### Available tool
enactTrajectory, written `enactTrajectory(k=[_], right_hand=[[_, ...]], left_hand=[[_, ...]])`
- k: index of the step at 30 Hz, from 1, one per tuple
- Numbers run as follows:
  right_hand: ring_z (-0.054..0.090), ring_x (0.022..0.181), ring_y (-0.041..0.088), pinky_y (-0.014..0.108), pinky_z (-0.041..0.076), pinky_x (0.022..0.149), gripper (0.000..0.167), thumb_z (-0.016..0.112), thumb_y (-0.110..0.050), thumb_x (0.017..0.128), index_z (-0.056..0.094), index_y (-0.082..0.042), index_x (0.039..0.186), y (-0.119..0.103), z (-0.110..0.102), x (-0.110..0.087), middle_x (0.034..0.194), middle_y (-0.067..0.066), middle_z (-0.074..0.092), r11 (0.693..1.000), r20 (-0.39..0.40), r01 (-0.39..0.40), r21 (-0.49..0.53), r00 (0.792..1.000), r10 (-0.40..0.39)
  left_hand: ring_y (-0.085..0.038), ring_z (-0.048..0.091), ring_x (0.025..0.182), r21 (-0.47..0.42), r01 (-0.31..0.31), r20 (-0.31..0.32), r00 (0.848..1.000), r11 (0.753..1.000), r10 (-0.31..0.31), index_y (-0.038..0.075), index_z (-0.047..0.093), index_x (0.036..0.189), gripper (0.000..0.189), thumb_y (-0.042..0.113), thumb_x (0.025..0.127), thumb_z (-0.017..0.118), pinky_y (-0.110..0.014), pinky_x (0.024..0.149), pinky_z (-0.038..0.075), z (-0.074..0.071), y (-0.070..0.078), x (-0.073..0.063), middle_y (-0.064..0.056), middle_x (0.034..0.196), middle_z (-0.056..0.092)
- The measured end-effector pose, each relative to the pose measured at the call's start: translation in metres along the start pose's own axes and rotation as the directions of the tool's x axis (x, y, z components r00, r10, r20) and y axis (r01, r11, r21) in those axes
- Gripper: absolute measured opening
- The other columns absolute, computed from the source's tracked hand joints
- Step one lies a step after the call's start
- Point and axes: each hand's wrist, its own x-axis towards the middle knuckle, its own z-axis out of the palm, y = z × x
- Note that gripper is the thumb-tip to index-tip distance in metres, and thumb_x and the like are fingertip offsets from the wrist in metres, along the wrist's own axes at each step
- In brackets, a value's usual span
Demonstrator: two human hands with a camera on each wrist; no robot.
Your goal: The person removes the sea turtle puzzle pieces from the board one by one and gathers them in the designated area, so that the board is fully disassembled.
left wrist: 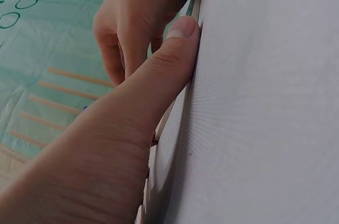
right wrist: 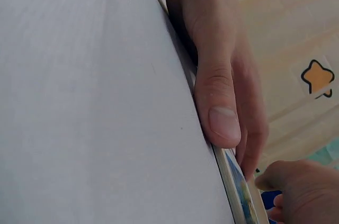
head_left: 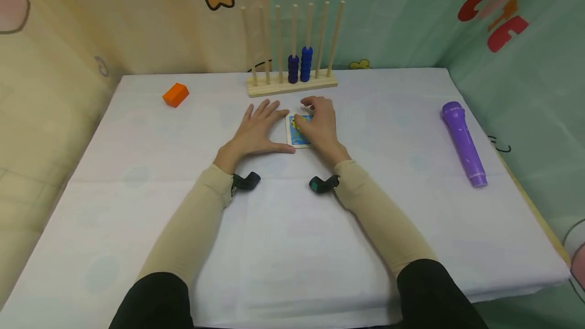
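Picture tile (head_left: 295, 139) lies on the white cloth (head_left: 292, 248), near side of the peg rack (head_left: 274, 88), in the head view. The left hand (head_left: 257, 133) spreads its fingers apart at the tile's left; the right hand (head_left: 322, 127) arches over its right part. From the left wrist, the left thumb lies beside the tile. From the right wrist, the right hand is cut off, so I cannot tell whether it grips.

Head view bright, wrist views — dimmer
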Motion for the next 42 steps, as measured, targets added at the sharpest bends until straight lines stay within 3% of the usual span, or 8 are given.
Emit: enactTrajectory(k=[6, 17, 23, 28, 36, 42], right_hand=[[0.059, 0.102, 0.03, 0.042, 0.046, 0.093, 0.039, 0.08, -0.023, 0.088, 0.071, -0.003, 0.121, 0.001, 0.006, 0.003, 0.111, 0.013, 0.072, 0.999, 0.038, 0.031, -0.034, 0.999, -0.03], [0.054, 0.107, 0.032, 0.046, 0.046, 0.095, 0.038, 0.078, -0.032, 0.084, 0.073, -0.007, 0.112, -0.004, 0.01, 0.007, 0.112, 0.014, 0.066, 0.992, 0.072, -0.061, -0.115, 0.995, 0.069], [0.054, 0.101, 0.031, 0.044, 0.046, 0.092, 0.025, 0.078, -0.021, 0.083, 0.075, -0.006, 0.103, -0.003, 0.01, 0.003, 0.104, 0.013, 0.067, 0.998, 0.026, -0.015, -0.067, 1.0, 0.017], [0.056, 0.098, 0.03, 0.042, 0.047, 0.091, 0.019, 0.077, -0.019, 0.087, 0.076, -0.005, 0.099, -0.001, 0.011, 0.0, 0.102, 0.012, 0.069, 0.998, 0.035, 0.043, -0.051, 0.999, -0.042], [0.054, 0.095, 0.029, 0.042, 0.047, 0.086, 0.024, 0.079, -0.025, 0.084, 0.072, -0.005, 0.097, -0.004, 0.011, 0.004, 0.097, 0.011, 0.066, 0.995, 0.056, -0.014, -0.102, 0.998, 0.019], [0.055, 0.094, 0.029, 0.042, 0.047, 0.084, 0.025, 0.078, -0.025, 0.083, 0.071, -0.006, 0.096, -0.005, 0.014, 0.007, 0.095, 0.011, 0.064, 0.993, 0.051, -0.013, -0.118, 0.999, 0.02]], left_hand=[[-0.031, 0.0, 0.166, 0.014, 0.001, 0.009, 1.0, 1.0, -0.002, 0.026, 0.036, 0.164, 0.108, 0.08, 0.078, 0.074, -0.061, 0.131, -0.006, -0.002, 0.003, 0.002, -0.007, 0.178, 0.014], [-0.031, 0.001, 0.166, 0.014, 0.011, 0.026, 1.0, 1.0, -0.012, 0.024, 0.037, 0.164, 0.108, 0.079, 0.078, 0.074, -0.061, 0.131, -0.005, -0.004, 0.004, 0.002, -0.006, 0.178, 0.014], [-0.031, 0.003, 0.166, 0.007, 0.006, 0.01, 1.0, 1.0, -0.006, 0.025, 0.039, 0.162, 0.106, 0.079, 0.078, 0.075, -0.062, 0.131, -0.004, -0.003, 0.005, 0.003, -0.007, 0.178, 0.016], [-0.031, 0.003, 0.166, 0.012, 0.006, 0.009, 1.0, 1.0, -0.006, 0.024, 0.038, 0.162, 0.106, 0.079, 0.079, 0.074, -0.061, 0.131, -0.004, -0.001, 0.006, 0.003, -0.007, 0.178, 0.016], [-0.03, 0.001, 0.166, 0.029, 0.022, 0.023, 0.999, 0.999, -0.023, 0.024, 0.036, 0.163, 0.107, 0.08, 0.079, 0.073, -0.059, 0.131, -0.006, 0.002, 0.007, 0.006, -0.006, 0.178, 0.014], [-0.03, 0.001, 0.166, 0.028, 0.024, 0.018, 1.0, 0.999, -0.025, 0.024, 0.037, 0.163, 0.107, 0.08, 0.079, 0.073, -0.06, 0.131, -0.005, -0.001, 0.006, 0.005, -0.007, 0.178, 0.015]])
